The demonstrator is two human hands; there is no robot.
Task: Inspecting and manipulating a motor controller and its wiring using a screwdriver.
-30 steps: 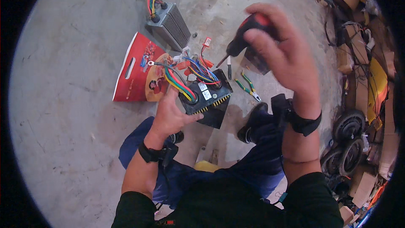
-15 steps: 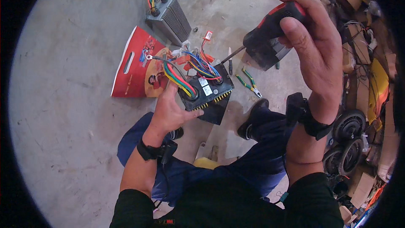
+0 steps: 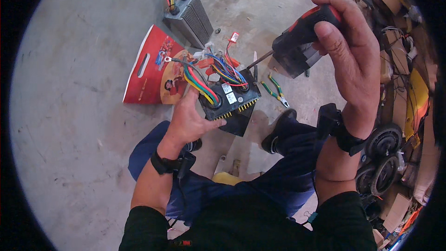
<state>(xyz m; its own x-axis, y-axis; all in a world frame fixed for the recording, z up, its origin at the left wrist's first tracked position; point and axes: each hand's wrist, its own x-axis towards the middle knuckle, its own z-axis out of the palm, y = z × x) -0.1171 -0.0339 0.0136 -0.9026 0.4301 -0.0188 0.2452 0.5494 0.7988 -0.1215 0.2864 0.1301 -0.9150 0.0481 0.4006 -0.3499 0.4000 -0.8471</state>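
My left hand (image 3: 188, 118) grips the near left side of a black motor controller (image 3: 232, 101), thumb along its edge by a row of yellow pins. Thick coloured wires and a bundle of thin wires with connectors come out of its end plate; one thick lead ends in a ring terminal (image 3: 168, 59). My right hand (image 3: 350, 49) is wrapped round a black and red cordless screwdriver (image 3: 304, 32). Its long bit (image 3: 261, 59) reaches down left to the far right corner of the end plate. Whether the tip sits in a screw is too small to tell.
Beyond the controller stands a grey finned controller (image 3: 189, 21) with wires on top. A red printed bag (image 3: 148, 72) lies on the floor left of it. Green-handled pliers (image 3: 276, 90) lie right of the controller. Cardboard and wheels (image 3: 384, 142) are piled along the right.
The controller and screwdriver have shifted very slightly to the right in view, along with the background. Both hands keep their hold, and the bit stays at the same corner.
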